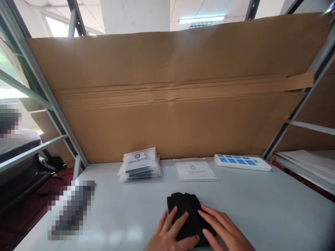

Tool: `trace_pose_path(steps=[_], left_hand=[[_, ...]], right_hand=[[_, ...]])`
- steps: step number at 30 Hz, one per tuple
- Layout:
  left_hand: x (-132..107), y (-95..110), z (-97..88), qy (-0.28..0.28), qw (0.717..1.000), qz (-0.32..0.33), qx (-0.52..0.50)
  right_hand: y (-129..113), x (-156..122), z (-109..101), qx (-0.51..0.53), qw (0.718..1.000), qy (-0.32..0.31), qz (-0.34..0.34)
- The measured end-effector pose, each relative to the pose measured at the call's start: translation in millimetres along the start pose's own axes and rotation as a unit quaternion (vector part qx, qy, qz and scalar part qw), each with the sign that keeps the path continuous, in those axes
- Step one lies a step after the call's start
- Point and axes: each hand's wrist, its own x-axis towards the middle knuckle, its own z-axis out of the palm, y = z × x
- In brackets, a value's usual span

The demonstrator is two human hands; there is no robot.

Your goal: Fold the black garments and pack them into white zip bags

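A black folded piece of cloth [186, 204] lies on the grey-white table near its front edge. My left hand [172, 232] rests on its left side and lower part, fingers spread over the fabric. At the cloth's right edge, my right hand [222, 225] lies with its fingers stretched out and touching it. Neither hand grips the cloth. Beyond it, a flat clear bag printed ROCKBROS [195, 170] lies by itself. A stack of similar ROCKBROS bags [141, 164] sits to its left.
A white power strip with blue sockets [242, 162] lies at the back right. Behind the table [125, 216] stands a tall cardboard panel [167, 129] in a metal frame. A blurred dark object [74, 207] is at the left edge. Part of a person [15, 139] shows far left.
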Motion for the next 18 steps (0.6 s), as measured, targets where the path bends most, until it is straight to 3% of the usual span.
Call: trace_pose_path(steps=[4, 9, 14, 18], left_hand=[[-3.9, -0.5, 11.1, 0.007, 1.000, -0.011, -0.021], [-0.8, 5.5, 21.2, 0.007, 0.998, -0.042, -0.052], [5.6, 11.9, 33.6, 0.018, 0.996, -0.067, -0.049], [15.6, 4.7, 19.9, -0.032, 0.996, -0.061, -0.054]], right_hand=[[8.5, 12.4, 5.8, 0.000, 0.989, -0.114, 0.096], [10.1, 35.2, 14.8, 0.022, 0.950, -0.167, 0.262], [15.4, 73.7, 12.2, 0.126, 0.925, -0.254, 0.252], [34.3, 88.1, 17.2, 0.249, 0.894, -0.256, 0.271]])
